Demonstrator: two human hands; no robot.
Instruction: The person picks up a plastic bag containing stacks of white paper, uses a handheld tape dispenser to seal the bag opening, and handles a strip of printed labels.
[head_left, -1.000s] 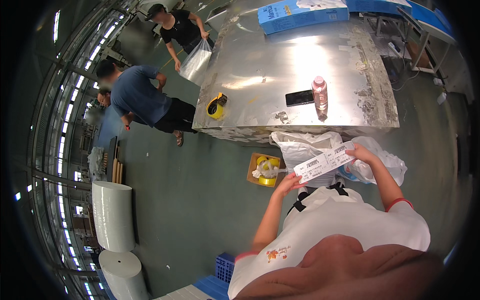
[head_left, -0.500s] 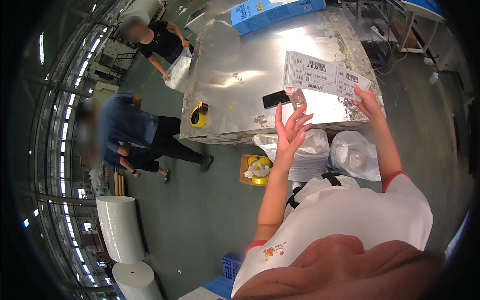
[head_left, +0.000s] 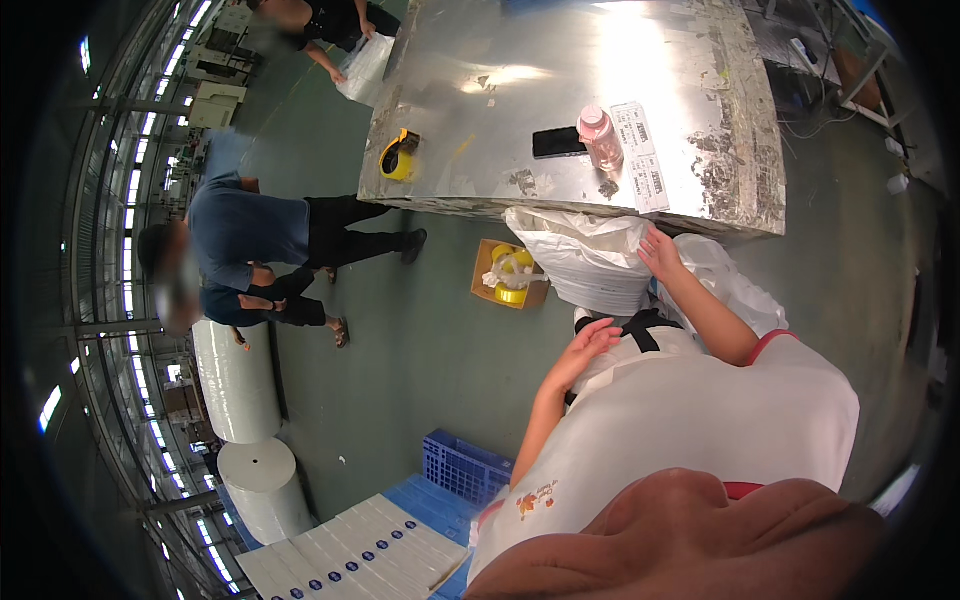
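Labels (head_left: 640,157) had moved onto the surface (head_left: 470,125); the sack (head_left: 572,238) lay left of the nearer, half-curled right grip (head_left: 659,253), hold unclear; left grip (head_left: 588,350) uncurled, empty.

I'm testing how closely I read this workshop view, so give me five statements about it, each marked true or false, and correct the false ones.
1. The printed white labels lie on the metal-topped table. True.
2. The right hand grips the labels. False: it is open beside the white sack; whether it touches the sack is unclear.
3. The black phone lies to the left of the pink bottle. True.
4. The yellow-and-black tape dispenser is inside the cardboard box. False: it is on the table, near its left edge.
5. The left hand holds nothing visible. True.
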